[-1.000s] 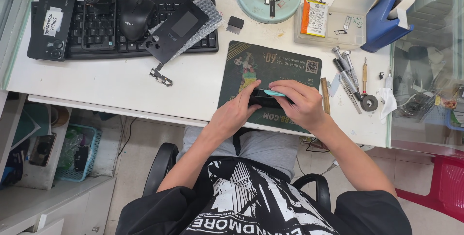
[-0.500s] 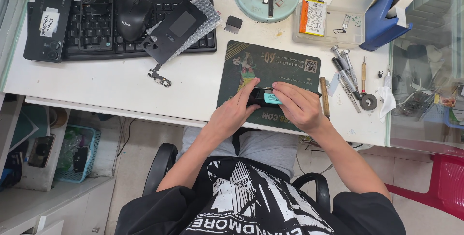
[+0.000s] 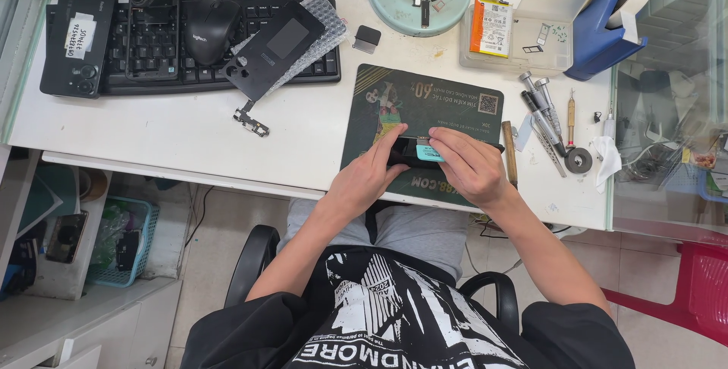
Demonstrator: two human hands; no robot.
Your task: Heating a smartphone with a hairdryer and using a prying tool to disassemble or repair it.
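Right hand (image 3: 466,168) slid slightly left, both hands gripping dark phone (image 3: 406,153), left hand (image 3: 371,175) unmoved

Bare desk (image 3: 189,134) left of mat (image 3: 455,100); screwdrivers (image 3: 542,111) crowd right, keyboard (image 3: 220,73) blocks behind.

A small orange and white pack (image 3: 491,27) lies in a clear tray (image 3: 557,43) at the back, and a white label (image 3: 77,38) sits on a black phone (image 3: 79,53) far left.

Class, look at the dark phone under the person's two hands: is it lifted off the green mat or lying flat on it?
Lying flat. The dark phone rests on the green mat, left hand and right hand pressing on it.
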